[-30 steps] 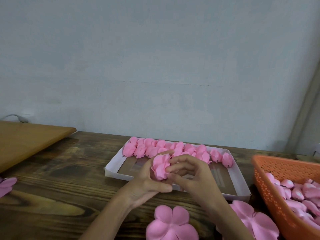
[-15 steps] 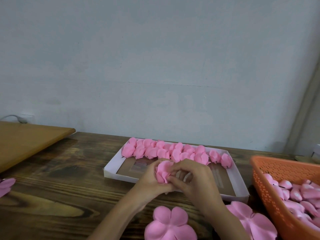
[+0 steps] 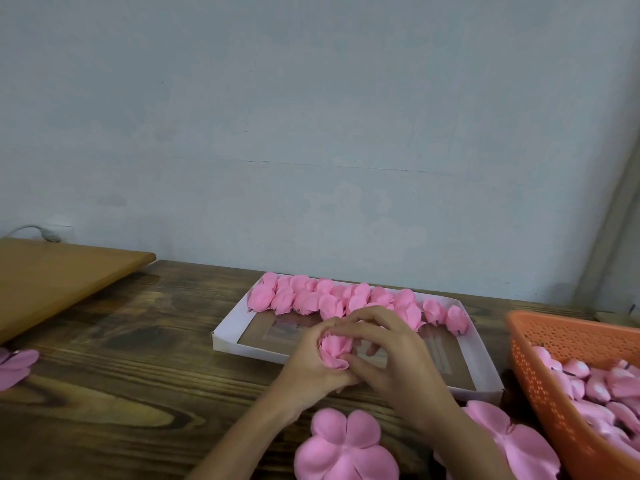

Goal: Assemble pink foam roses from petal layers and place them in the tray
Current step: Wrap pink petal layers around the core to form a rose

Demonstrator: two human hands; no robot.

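Pink foam makes up the workpiece: a partly assembled rose is held between both hands, above the wooden table and in line with the near wall of the white cardboard tray. Whether it sits over that wall or just short of it cannot be told. The left hand cups the rose from the left and below, fingers curled round its base. The right hand arches over it from the right, thumb and fingertips pinching the outer petals inward. Neither hand is free. The step in hand appears to be closing a petal layer round the bud; the rose is not yet placed. The next move probably calls for an even squeeze so the petals seat closed, then either a further wrap using the flat petal layer lying just below the hands, or transfer to the tray. Soft foam may spring open if released early. The tray holds one crowded row of finished roses along its far wall; the nearer floor shows bare brown card. The orange perforated basket at the right holds a heap of small pink buds, number indeterminate. A second petal layer lies between basket and right forearm.
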